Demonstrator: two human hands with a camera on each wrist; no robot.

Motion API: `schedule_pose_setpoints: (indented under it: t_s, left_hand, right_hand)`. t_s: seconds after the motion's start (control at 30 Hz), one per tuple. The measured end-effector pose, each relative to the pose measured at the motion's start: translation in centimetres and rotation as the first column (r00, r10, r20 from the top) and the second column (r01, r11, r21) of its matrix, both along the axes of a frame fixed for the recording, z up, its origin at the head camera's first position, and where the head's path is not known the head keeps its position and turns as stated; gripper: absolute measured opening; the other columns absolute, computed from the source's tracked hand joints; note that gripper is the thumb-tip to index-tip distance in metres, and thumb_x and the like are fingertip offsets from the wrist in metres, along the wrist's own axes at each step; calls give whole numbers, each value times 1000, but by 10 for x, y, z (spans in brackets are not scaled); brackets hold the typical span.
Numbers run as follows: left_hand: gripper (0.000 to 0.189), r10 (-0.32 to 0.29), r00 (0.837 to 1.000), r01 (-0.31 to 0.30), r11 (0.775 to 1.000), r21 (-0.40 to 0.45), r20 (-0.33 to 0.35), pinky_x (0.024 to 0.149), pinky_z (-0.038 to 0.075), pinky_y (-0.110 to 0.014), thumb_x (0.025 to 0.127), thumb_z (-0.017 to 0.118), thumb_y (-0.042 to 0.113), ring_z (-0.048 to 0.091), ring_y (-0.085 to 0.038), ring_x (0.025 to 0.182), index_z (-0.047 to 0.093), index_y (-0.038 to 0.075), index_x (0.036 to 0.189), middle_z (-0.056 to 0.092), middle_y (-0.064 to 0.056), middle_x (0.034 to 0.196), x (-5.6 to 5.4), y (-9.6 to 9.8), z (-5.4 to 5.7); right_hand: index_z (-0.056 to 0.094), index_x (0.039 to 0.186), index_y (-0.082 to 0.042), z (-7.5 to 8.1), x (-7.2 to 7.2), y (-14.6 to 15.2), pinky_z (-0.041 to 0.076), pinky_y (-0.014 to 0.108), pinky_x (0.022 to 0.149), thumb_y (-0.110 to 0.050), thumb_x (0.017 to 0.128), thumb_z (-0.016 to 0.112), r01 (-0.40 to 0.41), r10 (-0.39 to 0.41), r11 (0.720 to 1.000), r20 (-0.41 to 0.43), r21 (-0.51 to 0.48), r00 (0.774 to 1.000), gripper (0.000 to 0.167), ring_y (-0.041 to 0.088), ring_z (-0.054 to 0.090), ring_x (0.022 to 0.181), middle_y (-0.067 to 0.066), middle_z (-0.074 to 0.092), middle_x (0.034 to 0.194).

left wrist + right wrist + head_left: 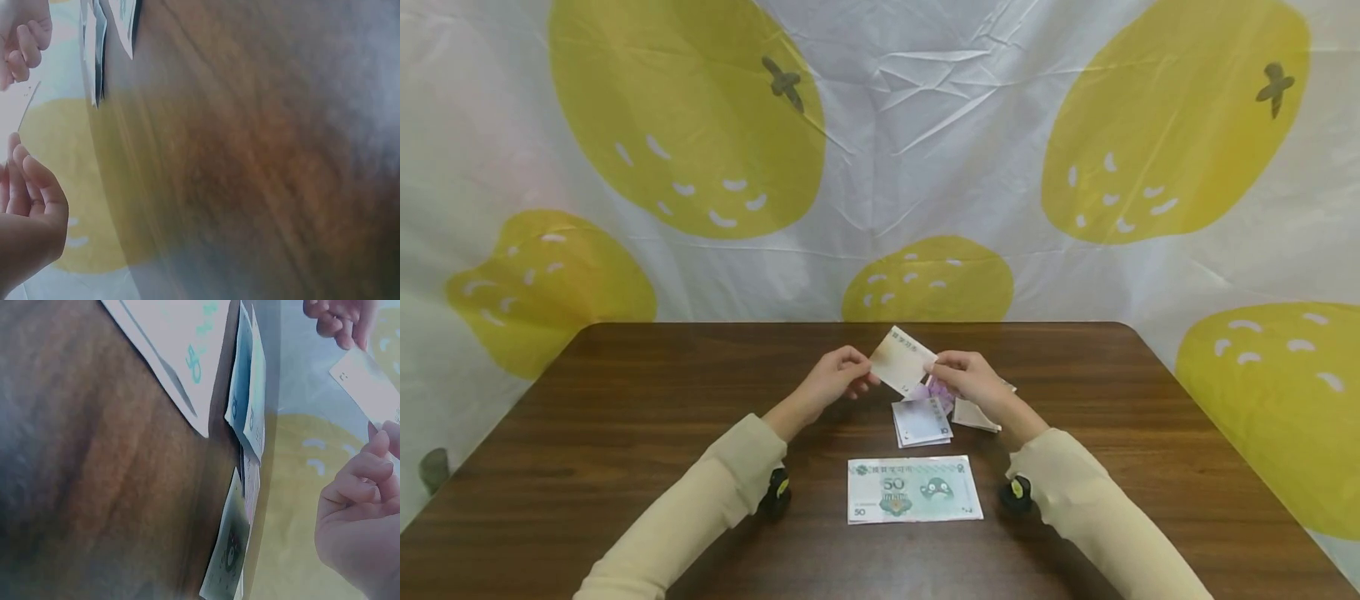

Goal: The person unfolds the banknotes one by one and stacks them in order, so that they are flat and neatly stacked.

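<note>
Both hands hold a pale yellowish play banknote [901, 360] up above the table. My left hand [842, 373] pinches its left corner, and my right hand [970, 377] pinches the opposite corner. In the right wrist view the same note [365, 384] spans the space between the two hands. Just below it lies a folded blue-grey note [923, 422]. A purple note [942, 395] is partly hidden behind the right hand. Under the right wrist is a folded beige note [976, 415]. Nearer to me, a green 50 note [915, 490] lies flat.
The brown wooden table [700, 375] has its far edge a little beyond the hands. Behind it hangs a white cloth [872, 167] printed with large yellow fruits. Each wrist carries a small black camera band [777, 493].
</note>
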State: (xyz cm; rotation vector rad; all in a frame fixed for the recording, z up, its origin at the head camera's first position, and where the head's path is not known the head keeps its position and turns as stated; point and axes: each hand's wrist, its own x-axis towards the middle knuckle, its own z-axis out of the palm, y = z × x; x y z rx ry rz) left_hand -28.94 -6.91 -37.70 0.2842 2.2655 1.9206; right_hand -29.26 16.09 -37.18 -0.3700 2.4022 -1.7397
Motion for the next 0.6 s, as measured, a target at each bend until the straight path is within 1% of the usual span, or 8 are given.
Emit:
schedule_pose_setpoints:
  t_s: [0.07, 0.1, 0.2, 0.27, 0.3, 0.37, 0.5, 0.6]
  left_hand:
    - [8, -11, 1000, 11, 1000, 16, 13, 55, 42, -25, 90, 49, 8, 55, -23, 68, 51, 0, 88, 64, -11, 80, 2, 1, -1]
    - [9, -23, 1000, 23, 999, 23, 15, 56, 42, -25, 90, 49, 8, 55, -24, 70, 51, 0, 89, 64, -13, 81, 2, 1, -1]
    - [9, -60, 998, 59, 998, 22, 20, 56, 42, -26, 89, 49, 8, 55, -22, 69, 51, 0, 89, 64, -13, 83, 6, 0, -2]
    - [9, -84, 996, 84, 997, 1, 12, 57, 43, -27, 89, 51, 9, 55, -21, 68, 52, 0, 90, 64, -13, 83, 9, 0, -2]
    - [9, -92, 996, 92, 996, -13, 5, 58, 44, -27, 89, 52, 9, 55, -19, 67, 53, 0, 90, 64, -13, 83, 10, -1, -2]
    - [9, -103, 995, 103, 994, -41, -6, 58, 44, -28, 88, 54, 10, 55, -18, 65, 55, 1, 90, 64, -12, 83, 11, -2, -2]
    - [12, -116, 992, 112, 991, -76, -44, 58, 44, -29, 86, 57, 13, 54, -19, 66, 57, 2, 91, 60, -16, 83, 11, -3, -2]
    - [13, -115, 991, 109, 991, -82, -74, 57, 44, -29, 85, 59, 14, 54, -21, 66, 58, 2, 92, 58, -13, 79, 11, -2, -1]
  right_hand:
    - [56, 93, 9, 0, 2, 0, 27, 21, 44, -20, 86, 58, 9, -10, 1000, -14, -19, 1000, 30, 8, 34, 48, -2, 40, 56]
    - [56, 93, 10, 3, 5, 0, 27, 20, 44, -19, 86, 57, 16, -17, 999, -18, -29, 1000, 29, 8, 34, 48, -1, 39, 56]
    - [58, 92, 8, 4, 9, 0, 29, 20, 46, -18, 86, 58, 39, -40, 998, -26, -45, 999, 26, 7, 36, 50, -2, 42, 57]
    - [59, 91, 6, 5, 11, 1, 31, 20, 47, -18, 86, 58, 53, -53, 998, -20, -46, 998, 25, 7, 37, 52, -2, 43, 59]
    - [59, 91, 6, 5, 12, 2, 31, 20, 47, -19, 85, 59, 59, -59, 998, -15, -38, 998, 25, 8, 38, 53, -1, 44, 59]
    - [60, 90, 3, 2, 12, 4, 32, 21, 48, -21, 85, 59, 65, -65, 998, -11, -23, 998, 25, 9, 39, 54, -1, 45, 59]
    - [61, 89, 2, 0, 15, 6, 32, 21, 48, -22, 84, 60, 58, -58, 998, -8, 6, 998, 24, 11, 40, 55, 0, 45, 60]
    - [61, 88, 1, -1, 18, 7, 33, 21, 48, -22, 84, 60, 49, -49, 998, -6, 34, 999, 24, 11, 41, 55, 1, 46, 61]
